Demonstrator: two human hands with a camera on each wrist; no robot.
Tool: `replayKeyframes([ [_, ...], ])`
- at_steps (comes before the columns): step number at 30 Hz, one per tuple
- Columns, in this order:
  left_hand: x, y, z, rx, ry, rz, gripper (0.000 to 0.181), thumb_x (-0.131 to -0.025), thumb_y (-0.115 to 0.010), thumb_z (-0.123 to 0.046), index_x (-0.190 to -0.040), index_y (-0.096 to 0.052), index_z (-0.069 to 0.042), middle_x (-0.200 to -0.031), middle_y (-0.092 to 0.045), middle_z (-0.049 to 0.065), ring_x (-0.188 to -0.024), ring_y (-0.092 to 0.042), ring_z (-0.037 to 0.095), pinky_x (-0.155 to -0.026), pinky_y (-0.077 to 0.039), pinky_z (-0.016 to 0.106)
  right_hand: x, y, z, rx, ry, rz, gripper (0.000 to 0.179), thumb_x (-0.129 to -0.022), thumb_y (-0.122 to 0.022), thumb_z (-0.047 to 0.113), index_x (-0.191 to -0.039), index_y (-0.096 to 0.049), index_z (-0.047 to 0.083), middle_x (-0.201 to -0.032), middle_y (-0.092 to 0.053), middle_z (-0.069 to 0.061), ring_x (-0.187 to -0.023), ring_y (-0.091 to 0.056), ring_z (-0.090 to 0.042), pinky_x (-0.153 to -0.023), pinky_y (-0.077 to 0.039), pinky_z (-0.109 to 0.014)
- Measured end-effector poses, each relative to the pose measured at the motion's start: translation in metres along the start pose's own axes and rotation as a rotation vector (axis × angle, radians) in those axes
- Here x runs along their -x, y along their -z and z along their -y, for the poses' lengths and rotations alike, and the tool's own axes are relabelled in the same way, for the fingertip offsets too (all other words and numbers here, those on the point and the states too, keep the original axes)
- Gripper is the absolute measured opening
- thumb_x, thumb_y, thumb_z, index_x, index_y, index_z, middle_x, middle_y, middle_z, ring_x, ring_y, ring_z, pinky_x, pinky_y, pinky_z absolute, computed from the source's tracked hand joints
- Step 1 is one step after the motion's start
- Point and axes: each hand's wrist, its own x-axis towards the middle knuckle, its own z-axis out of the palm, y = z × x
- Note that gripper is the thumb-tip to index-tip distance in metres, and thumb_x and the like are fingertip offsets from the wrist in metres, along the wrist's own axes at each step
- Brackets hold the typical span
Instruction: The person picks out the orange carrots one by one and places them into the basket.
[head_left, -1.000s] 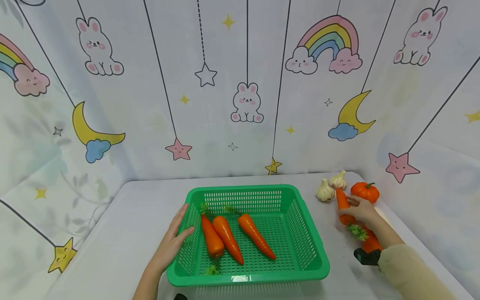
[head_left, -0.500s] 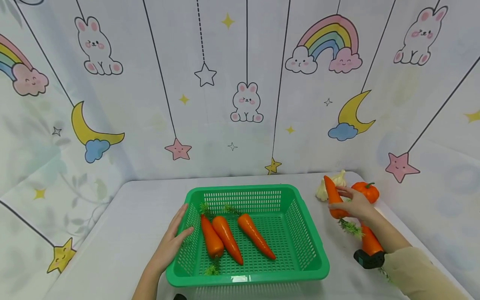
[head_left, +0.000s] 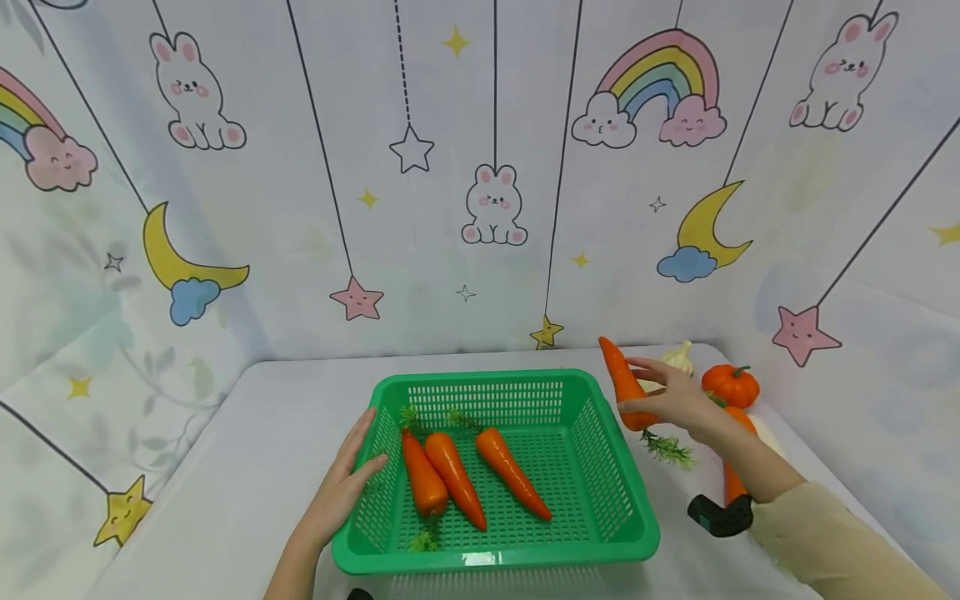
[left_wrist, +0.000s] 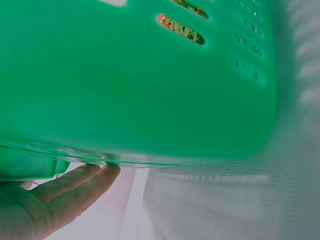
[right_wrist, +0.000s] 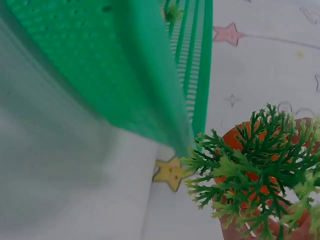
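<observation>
My right hand (head_left: 671,400) grips an orange carrot (head_left: 624,385) in the air beside the basket's right rim, tip pointing up and leaves hanging below. In the right wrist view the carrot's green leaves (right_wrist: 260,170) cover most of that hand. A green plastic basket (head_left: 495,552) stands in the middle of the table. Three carrots lie in it: one at left (head_left: 424,475), one beside it (head_left: 455,479) and one nearer the middle (head_left: 513,473). My left hand (head_left: 343,483) rests with extended fingers on the basket's left side; its fingers (left_wrist: 85,187) touch the green wall in the left wrist view.
Garlic bulbs (head_left: 679,358), partly hidden by my right hand, sit at the back right. Beside them is a small orange pumpkin (head_left: 731,385). Another orange carrot (head_left: 733,477) lies behind my right forearm. A patterned cloth wall (head_left: 420,250) rises behind the table.
The carrot in my right hand has been lifted from beside the garlic and moved left to the basket's right rim. My left hand and the basket have stayed put.
</observation>
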Motion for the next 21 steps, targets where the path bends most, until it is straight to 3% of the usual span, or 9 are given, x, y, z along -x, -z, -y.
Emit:
replayKeyframes([
  [8, 0.0, 0.0, -0.001, -0.011, 0.004, 0.0, 0.063, -0.094, -0.05, -0.025, -0.148, -0.015, -0.022, -0.153, -0.004, 0.008, -0.138, -0.001, 0.034, -0.099, -0.006, 0.068, -0.008, -0.026, 0.031, -0.049, 0.026, 0.096, 0.081, -0.077, -0.072, 0.013, -0.142, -0.026, 0.0, -0.137, -0.029, -0.032, -0.102, -0.052, -0.04, -0.072, -0.053, -0.041],
  [21, 0.001, 0.0, -0.002, -0.018, 0.01, -0.001, 0.064, -0.094, -0.05, -0.028, -0.148, -0.016, -0.021, -0.153, -0.004, 0.008, -0.138, 0.0, 0.033, -0.099, -0.005, 0.067, -0.021, -0.068, 0.052, -0.069, 0.066, 0.213, 0.079, -0.072, -0.073, 0.005, -0.14, -0.032, 0.001, -0.134, -0.035, -0.03, -0.094, -0.056, -0.034, -0.069, -0.053, -0.04],
])
